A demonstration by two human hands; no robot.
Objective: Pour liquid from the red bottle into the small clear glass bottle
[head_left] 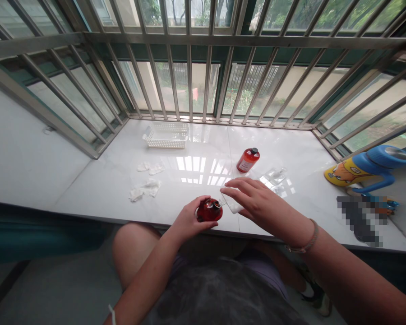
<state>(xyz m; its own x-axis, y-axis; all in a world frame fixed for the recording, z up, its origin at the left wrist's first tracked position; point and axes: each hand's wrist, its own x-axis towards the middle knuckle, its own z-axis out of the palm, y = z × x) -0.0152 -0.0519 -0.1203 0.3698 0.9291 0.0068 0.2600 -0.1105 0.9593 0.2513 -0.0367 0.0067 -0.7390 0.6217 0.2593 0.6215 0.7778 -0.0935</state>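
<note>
My left hand (191,216) is wrapped around a red bottle (209,211) near the front edge of the white tabletop. The bottle leans toward the right, and its neck shows no cap. Close to that neck, my right hand (250,196) has its fingers bent around a small whitish, partly see-through, flat-sided container (232,203). One corner of it comes near the bottle's mouth; whether they touch I cannot tell. Farther back stands a second red bottle (248,160) with a black cap and a pale label.
A white perforated basket (167,136) sits at the back left. Crumpled white tissues (145,189) lie at left. Clear plastic packaging (274,177) is right of the capped bottle. A yellow and blue flask (365,167) lies at far right, by a blurred dark object (360,221). Metal bars (208,83) line the window.
</note>
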